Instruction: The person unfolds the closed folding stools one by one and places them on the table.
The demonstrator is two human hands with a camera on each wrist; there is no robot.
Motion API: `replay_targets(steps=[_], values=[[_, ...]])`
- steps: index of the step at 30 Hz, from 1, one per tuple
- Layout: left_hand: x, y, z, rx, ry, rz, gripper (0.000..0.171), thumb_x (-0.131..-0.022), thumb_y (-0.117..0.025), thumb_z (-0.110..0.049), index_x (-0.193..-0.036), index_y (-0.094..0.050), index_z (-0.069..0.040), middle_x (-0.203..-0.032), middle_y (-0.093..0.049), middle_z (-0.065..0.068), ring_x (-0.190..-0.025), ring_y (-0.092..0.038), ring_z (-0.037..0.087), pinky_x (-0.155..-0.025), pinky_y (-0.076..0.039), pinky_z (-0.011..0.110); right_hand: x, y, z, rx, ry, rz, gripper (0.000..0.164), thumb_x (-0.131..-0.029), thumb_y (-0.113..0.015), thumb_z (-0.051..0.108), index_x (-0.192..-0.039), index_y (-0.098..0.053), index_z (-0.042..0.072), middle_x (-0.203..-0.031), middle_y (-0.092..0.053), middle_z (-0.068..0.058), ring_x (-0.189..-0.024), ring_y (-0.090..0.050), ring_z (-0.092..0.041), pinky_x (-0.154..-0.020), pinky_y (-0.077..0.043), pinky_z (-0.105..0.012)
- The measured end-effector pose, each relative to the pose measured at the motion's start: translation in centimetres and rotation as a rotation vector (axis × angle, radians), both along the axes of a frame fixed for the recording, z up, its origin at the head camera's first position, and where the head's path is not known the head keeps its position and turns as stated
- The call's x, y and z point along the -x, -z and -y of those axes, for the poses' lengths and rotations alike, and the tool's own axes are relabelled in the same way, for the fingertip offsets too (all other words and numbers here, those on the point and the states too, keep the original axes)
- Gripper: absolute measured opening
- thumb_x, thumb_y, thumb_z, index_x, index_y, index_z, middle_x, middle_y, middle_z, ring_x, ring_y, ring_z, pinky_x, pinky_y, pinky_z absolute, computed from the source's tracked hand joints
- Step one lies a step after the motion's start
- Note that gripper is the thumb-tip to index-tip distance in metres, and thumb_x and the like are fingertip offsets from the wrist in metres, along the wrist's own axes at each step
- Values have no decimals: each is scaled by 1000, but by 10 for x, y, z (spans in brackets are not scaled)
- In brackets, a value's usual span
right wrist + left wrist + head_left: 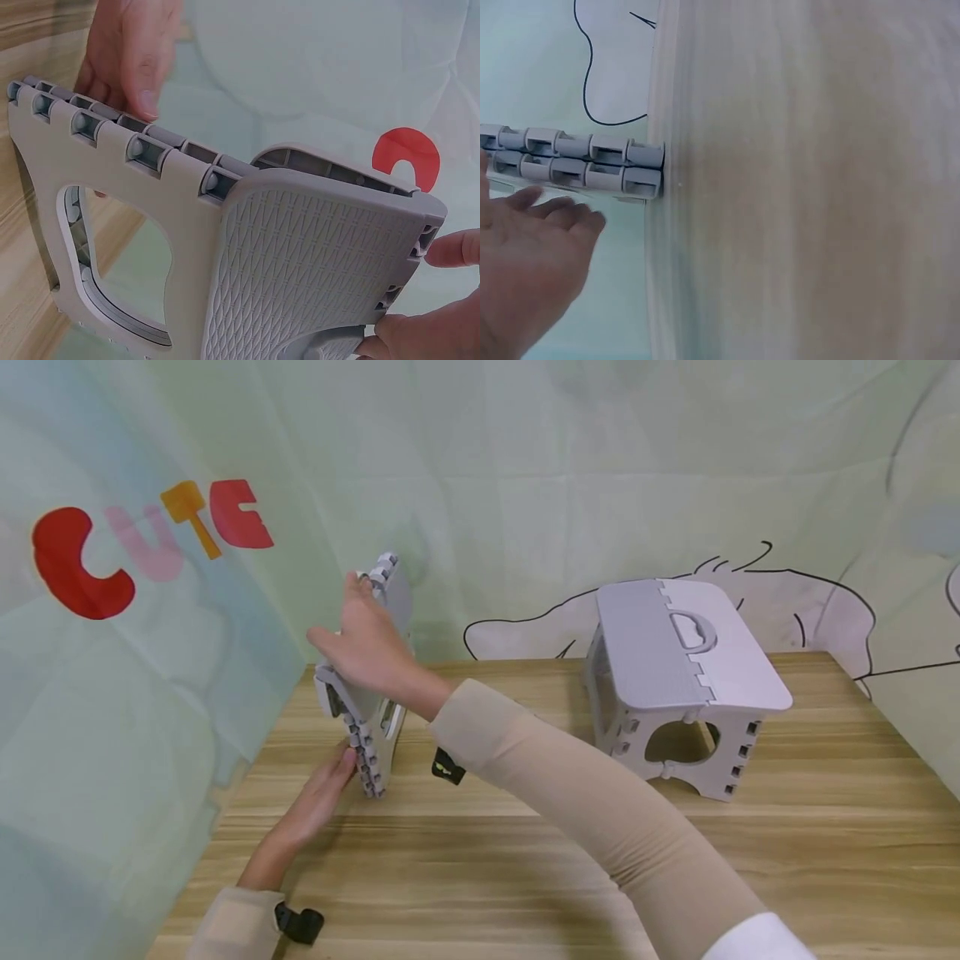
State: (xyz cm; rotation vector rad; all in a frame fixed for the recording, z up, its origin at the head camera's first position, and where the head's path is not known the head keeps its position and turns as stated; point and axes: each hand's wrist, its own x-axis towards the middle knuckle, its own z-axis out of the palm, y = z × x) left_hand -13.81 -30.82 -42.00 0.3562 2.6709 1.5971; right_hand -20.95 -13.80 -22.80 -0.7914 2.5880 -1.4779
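Observation:
A grey-and-white folding stool stands on edge at the left of the table, its legs folded nearly flat and its two seat halves slightly apart. My right hand holds the upper part of this stool. In the right wrist view, its thumb and fingertips are at the edge of the woven-textured seat panel, beside the handle. Low on the stool's near side, my left hand rests with relaxed fingers against the hinged edge. The left wrist view shows these fingers beside the row of hinge knuckles.
A second folding stool, unfolded and upright, stands at the right of the wooden table. Printed cloth hangs close behind the table and along its left side. Black straps with small fittings are on the wrists.

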Motion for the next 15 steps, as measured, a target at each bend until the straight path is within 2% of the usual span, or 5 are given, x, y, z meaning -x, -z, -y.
replay_targets(steps=[4, 6, 8, 11, 15], values=[[0, -2, -1, 9, -48, -79, 55, -112, -28, -22, -151, -19, 15, -154, -26, 35, -142, -25, 50, -115, -20, 61, -1, 0, 0, -8, -2, 3, 82, -102, -56, 30, -159, -3, 7, -165, -3, 0, -149, -1, -7, -117, -9, -17], [1, -3, -2, 5, -53, -105, 52, -112, -28, -21, -152, -22, 12, -153, -30, 33, -141, -29, 47, -118, -25, 50, -1, 0, 0, -10, -3, 1, 82, -102, -56, 31, -159, -3, 7, -165, -3, 0, -149, -1, -6, -117, -10, -17], [2, -4, -2, -3, -60, -132, 49, -112, -29, -19, -151, -28, 9, -151, -37, 30, -139, -36, 41, -116, -31, 33, 0, 0, 0, -14, -4, -6, 82, -102, -55, 31, -159, -3, 7, -165, -4, 0, -149, -1, -7, -117, -11, -17], [2, -4, -2, -12, -67, -177, 44, -111, -30, -15, -149, -34, 7, -143, -46, 28, -132, -46, 22, -104, -34, 11, 0, 0, 0, -17, -6, -6, 81, -102, -55, 31, -159, -3, 7, -166, -5, 0, -149, -2, -7, -117, -14, -18], [4, -3, -3, -24, -80, -238, 38, -110, -32, -10, -142, -41, 8, -129, -55, 26, -115, -51, 0, -96, -39, 8, 1, 0, 1, -23, -11, -19, 81, -102, -55, 31, -159, -3, 8, -166, -7, -1, -149, -3, -6, -111, -25, -16]])
